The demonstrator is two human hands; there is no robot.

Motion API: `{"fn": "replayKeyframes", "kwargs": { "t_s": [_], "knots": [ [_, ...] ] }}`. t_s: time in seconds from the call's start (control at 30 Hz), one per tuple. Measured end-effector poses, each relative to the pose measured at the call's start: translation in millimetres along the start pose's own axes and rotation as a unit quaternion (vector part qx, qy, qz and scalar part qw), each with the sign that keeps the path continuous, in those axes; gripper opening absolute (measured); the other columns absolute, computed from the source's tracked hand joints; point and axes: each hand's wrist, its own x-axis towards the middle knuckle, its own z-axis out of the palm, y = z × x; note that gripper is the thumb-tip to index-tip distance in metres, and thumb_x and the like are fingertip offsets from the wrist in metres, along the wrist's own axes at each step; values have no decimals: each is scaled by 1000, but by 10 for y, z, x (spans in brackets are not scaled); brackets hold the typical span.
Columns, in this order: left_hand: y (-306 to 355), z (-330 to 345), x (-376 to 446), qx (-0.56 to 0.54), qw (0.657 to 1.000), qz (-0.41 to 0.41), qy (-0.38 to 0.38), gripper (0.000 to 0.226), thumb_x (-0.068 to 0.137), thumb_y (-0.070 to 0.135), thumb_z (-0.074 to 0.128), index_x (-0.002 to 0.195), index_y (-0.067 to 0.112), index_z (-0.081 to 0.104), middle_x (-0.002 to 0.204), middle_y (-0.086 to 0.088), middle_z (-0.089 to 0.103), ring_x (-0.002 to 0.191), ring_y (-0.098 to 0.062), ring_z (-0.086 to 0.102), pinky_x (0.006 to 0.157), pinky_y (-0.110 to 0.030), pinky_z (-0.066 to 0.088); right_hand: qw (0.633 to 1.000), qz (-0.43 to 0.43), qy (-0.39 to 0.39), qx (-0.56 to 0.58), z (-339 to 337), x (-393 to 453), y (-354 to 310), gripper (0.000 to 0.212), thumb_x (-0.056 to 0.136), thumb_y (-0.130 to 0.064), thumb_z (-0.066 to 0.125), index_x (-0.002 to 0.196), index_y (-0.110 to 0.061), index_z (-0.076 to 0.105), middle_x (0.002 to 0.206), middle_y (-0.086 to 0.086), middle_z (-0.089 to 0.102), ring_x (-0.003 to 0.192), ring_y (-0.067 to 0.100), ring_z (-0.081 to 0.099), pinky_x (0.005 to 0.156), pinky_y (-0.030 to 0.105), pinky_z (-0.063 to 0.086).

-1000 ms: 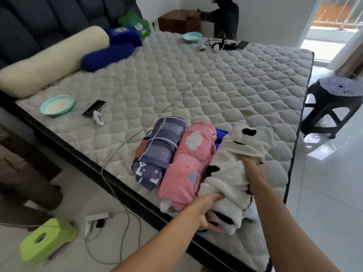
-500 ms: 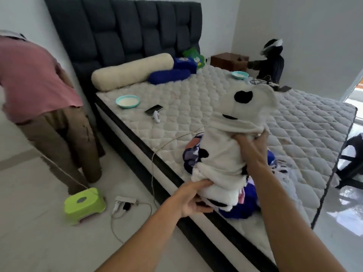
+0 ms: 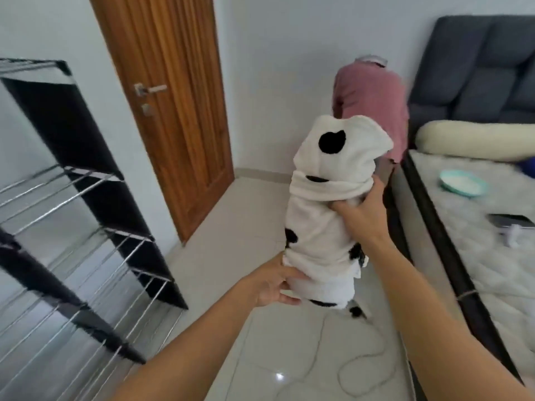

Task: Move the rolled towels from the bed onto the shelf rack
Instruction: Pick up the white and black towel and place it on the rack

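**Rolled towel held in both hands, between bed and rack**

At centre frame you hold the rolled towel (image 3: 327, 204), white with black patches, nearly upright in the air above the pale tiled floor (image 3: 249, 227). Your left hand (image 3: 272, 285) is closed under the roll's lower end, fingers wrapped beneath it and thumb along its side. Your right hand (image 3: 359, 215) grips the roll around its middle from the right, fingers pressed into the fabric just below the upper fold. Both forearms enter from the lower edge of the frame.

The shelf rack (image 3: 86, 215), a black frame with tiers of thin metal rods, fills the left side of the frame; the tiers in view carry nothing, and the towel is well apart from it. A wooden door (image 3: 173, 96) stands shut at upper centre left. The bed (image 3: 492, 256) runs along the right edge, with a cream bolster (image 3: 474, 140), a teal bowl (image 3: 460, 185) and a dark phone (image 3: 512, 219) on its quilted top. Behind the towel, a second person in a pink shirt (image 3: 373, 94) bends beside the bed. A thin cable (image 3: 347, 369) loops on the floor at lower centre.
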Motion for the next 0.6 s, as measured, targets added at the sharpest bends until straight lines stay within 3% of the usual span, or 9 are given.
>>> {"fn": "replayKeyframes", "kwargs": {
  "t_s": [0.1,0.23,0.37,0.5,0.6],
  "knots": [
    [65,-714,-179,-40,995,17,91,52,66,16,74,107,40,54,117,7,58,107,-25,57,99,-49,48,993,-46,-112,4,942,199,-200,87,76,-28,77,145,-19,25,129,-8,46,109,10,46,88,28,37],
    [70,-1565,-326,-88,972,31,215,60,69,12,74,116,40,49,125,4,58,119,-29,54,99,-47,48,963,-115,-237,50,2107,341,-330,89,65,-34,75,140,-17,31,136,-3,49,116,12,50,95,31,44],
    [16,-2103,-503,-149,931,33,331,53,68,9,71,106,41,52,120,5,63,114,-26,60,96,-44,50,916,-141,-369,68,3006,350,-455,95,65,-43,73,144,-21,25,131,-13,46,114,10,49,91,29,42],
    [0,-2466,-691,-192,884,33,424,68,61,11,72,121,32,48,126,-3,60,114,-30,59,90,-43,55,873,-140,-458,94,3661,277,-676,97,65,-46,72,146,-21,24,132,-11,46,113,8,48,89,25,40],
    [103,-2778,-768,-227,857,86,454,60,62,10,74,113,34,52,118,0,64,115,-30,59,94,-46,53,850,-146,-497,95,4149,339,-925,94,66,-44,70,144,-19,25,125,-12,45,109,10,49,86,22,40]
  ]
}}
